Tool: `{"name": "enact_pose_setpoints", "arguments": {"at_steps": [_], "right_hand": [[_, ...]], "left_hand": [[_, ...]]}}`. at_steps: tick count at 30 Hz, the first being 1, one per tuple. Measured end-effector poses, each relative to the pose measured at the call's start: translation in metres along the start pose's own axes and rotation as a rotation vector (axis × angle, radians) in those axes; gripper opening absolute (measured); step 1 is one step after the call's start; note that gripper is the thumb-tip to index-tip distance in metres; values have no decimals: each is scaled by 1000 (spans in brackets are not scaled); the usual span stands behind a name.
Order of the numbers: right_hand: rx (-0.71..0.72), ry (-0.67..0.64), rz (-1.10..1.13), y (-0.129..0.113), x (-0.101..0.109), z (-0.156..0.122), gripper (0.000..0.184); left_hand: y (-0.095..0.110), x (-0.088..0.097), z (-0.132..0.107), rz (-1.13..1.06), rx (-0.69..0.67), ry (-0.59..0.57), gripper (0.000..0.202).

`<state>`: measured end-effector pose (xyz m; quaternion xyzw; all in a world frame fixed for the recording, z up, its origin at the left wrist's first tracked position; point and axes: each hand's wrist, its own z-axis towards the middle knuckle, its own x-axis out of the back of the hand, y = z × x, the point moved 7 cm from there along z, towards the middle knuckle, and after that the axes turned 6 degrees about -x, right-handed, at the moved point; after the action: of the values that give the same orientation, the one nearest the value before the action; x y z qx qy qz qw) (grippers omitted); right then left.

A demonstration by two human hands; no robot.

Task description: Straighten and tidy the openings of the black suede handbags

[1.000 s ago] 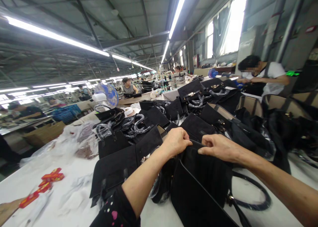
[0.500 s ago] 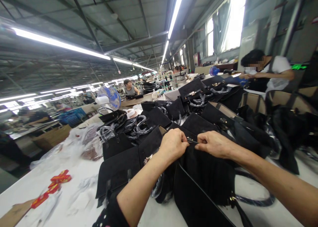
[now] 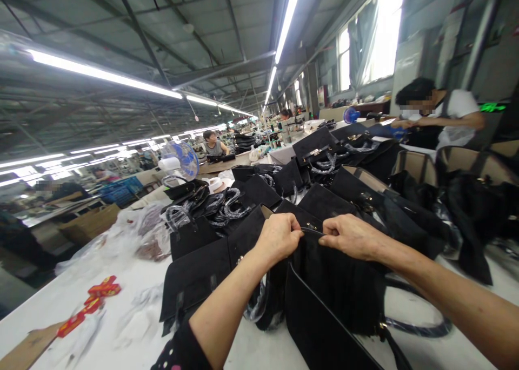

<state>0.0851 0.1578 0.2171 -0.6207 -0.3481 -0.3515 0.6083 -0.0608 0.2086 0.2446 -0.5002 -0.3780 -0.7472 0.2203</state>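
My left hand [image 3: 279,239] and right hand [image 3: 348,236] each pinch the black bag [image 3: 340,289]'s top edge between them, keeping its mouth taut.

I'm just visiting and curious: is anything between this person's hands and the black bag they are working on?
Nothing visible. The left hand and right hand are both closed on the top edge of the black bag, pinching it directly. Other black bags crowd it from behind and beside.
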Motion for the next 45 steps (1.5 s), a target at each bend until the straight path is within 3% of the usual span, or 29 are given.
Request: {"name": "enact_pose_setpoints", "arguments": {"at_steps": [9, 18, 22, 24, 27, 28, 32, 36, 41, 45], "right_hand": [[-15, 6, -17, -5, 0, 0, 29], [56, -4, -116, -16, -3, -1, 29], [106, 31, -159, -25, -3, 8, 17], [135, 24, -161, -31, -3, 13, 7], [133, 7, -149, -35, -1, 16, 4], [129, -4, -140, -36, 0, 15, 4], [129, -85, -90, -39, 0, 5, 9], [142, -155, -43, -39, -10, 2, 12], [165, -162, -11, -38, -20, 7, 9], [193, -165, -5, -44, -20, 10, 21]], "left_hand": [[3, 0, 0, 19, -62, -3, 9], [2, 2, -5, -8, -107, -13, 12], [0, 5, -4, -72, -82, -11, 11], [1, 6, -11, -200, -57, -46, 27], [4, 1, -36, -444, -25, -190, 80], [4, 0, -46, -506, -19, -232, 88], [-8, 3, -69, -732, 38, -288, 68], [-38, 1, -68, -882, 186, -337, 55], [-62, -8, -67, -933, 314, -275, 32], [-68, -14, -70, -899, 326, -231, 31]]}}
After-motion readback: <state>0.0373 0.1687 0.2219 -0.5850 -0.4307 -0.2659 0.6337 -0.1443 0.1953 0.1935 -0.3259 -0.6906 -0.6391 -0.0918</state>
